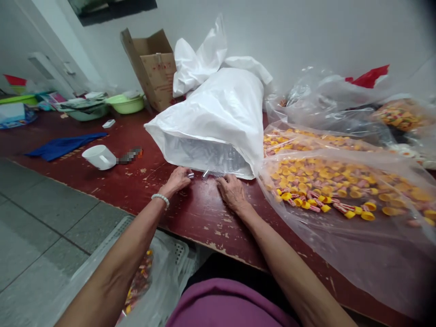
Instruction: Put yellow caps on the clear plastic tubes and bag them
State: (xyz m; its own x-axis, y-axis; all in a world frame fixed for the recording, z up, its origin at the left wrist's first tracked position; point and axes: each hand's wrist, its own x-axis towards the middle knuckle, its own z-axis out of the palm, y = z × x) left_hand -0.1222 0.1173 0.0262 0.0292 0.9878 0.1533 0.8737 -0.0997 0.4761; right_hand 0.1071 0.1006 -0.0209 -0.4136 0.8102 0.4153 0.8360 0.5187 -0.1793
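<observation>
A white woven sack [228, 100] lies on its side with its mouth facing me, and many transparent plastic tubes [218, 156] show inside. My left hand [177, 180], wearing a beaded bracelet, is at the left of the mouth, its fingers closed around the end of a transparent tube [190, 175]. At the lower lip of the sack is my right hand [232, 191], fingers bent and together; what they hold, if anything, is hidden. Between both hands, another transparent tube [205, 174] lies at the sack's edge.
Right of the sack, a transparent plastic bag [340, 154] holds yellow-capped pieces. To the left are a white mug [99, 157], a blue cloth [64, 146], a green basin [126, 104] and a cardboard box [158, 75]. Below the table edge stands a white crate [177, 247] with a bag of pieces.
</observation>
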